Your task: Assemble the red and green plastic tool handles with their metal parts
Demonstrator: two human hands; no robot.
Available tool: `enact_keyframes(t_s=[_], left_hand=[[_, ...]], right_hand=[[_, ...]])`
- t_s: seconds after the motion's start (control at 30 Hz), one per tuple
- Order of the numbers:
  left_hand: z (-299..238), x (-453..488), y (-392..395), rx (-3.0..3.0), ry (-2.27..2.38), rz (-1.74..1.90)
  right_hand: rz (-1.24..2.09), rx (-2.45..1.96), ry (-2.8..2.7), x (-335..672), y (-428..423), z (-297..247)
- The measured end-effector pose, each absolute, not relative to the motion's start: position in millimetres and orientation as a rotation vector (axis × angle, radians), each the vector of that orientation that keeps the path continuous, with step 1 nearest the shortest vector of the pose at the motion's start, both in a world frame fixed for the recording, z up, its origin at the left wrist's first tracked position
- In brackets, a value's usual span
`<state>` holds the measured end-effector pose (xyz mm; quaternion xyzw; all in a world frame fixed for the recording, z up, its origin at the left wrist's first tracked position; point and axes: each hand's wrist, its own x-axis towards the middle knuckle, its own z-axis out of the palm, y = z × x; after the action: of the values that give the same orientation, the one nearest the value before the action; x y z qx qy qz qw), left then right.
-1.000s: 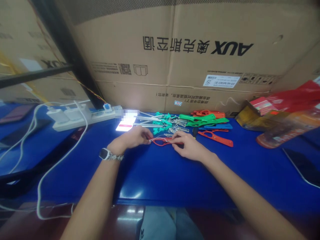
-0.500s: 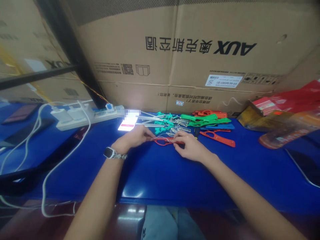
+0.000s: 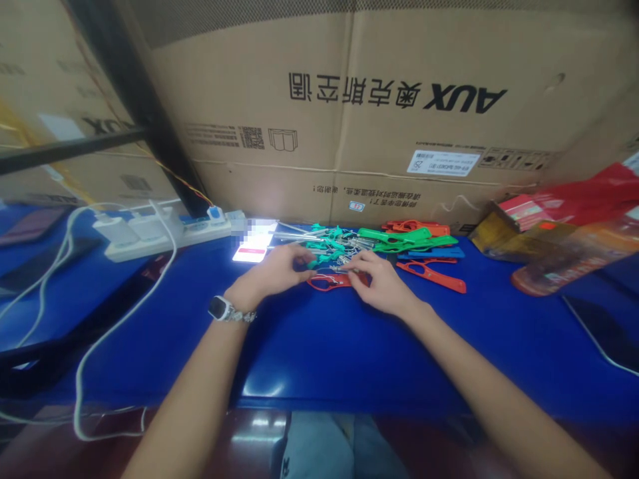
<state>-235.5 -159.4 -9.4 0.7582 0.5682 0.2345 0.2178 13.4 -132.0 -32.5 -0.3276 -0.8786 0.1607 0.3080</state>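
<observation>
A red plastic handle with an oval loop (image 3: 324,283) lies flat on the blue tabletop between my hands, a thin white string across it. My left hand (image 3: 284,271) is at its left end, thumb by the loop's edge and curled fingers apart from the thumb. With thumb and forefinger, my right hand (image 3: 380,283) pinches a small pale piece by the string, above the handle's right end, which it partly hides. Just behind are silvery rods with teal ends (image 3: 327,243); green handles (image 3: 404,238), a blue handle (image 3: 439,253) and another red handle (image 3: 433,274) lie to the right.
A lit phone (image 3: 252,247) lies left of the rods, near a white power strip (image 3: 144,246) with trailing cables. A large cardboard box (image 3: 379,133) stands behind. On the right are a bottle (image 3: 559,266), a red bag (image 3: 594,193) and a dark device (image 3: 599,329).
My left fingers have lifted and spread from the thumb near the loop. My right fingertips have risen slightly off the red handle, pinching the small piece. The view has shifted slightly.
</observation>
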Motion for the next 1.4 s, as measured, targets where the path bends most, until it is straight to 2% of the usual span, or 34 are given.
enact_keyframes(t_s=[0.2,0.4,0.73,1.13,1.4], left_hand=[[-19.2,-205.0,-158.0,2.322,1.522,0.7],[-34.7,-206.0,-151.6,2.284,1.547,0.663],[-36.0,-205.7,-148.9,2.208,1.575,0.625],[-40.7,-207.1,-149.2,2.264,1.585,0.612],[-35.5,-207.0,-151.0,2.279,1.552,0.578]], right_hand=[[0.269,-1.009,-2.406,3.3,-110.7,-38.3],[0.273,-1.081,-2.52,-1.8,-105.4,-35.4],[0.289,-0.912,-2.531,8.6,-106.4,-27.9],[0.476,-0.925,-2.496,14.8,-130.1,-34.9],[0.335,-1.002,-2.534,14.1,-137.5,-38.9]])
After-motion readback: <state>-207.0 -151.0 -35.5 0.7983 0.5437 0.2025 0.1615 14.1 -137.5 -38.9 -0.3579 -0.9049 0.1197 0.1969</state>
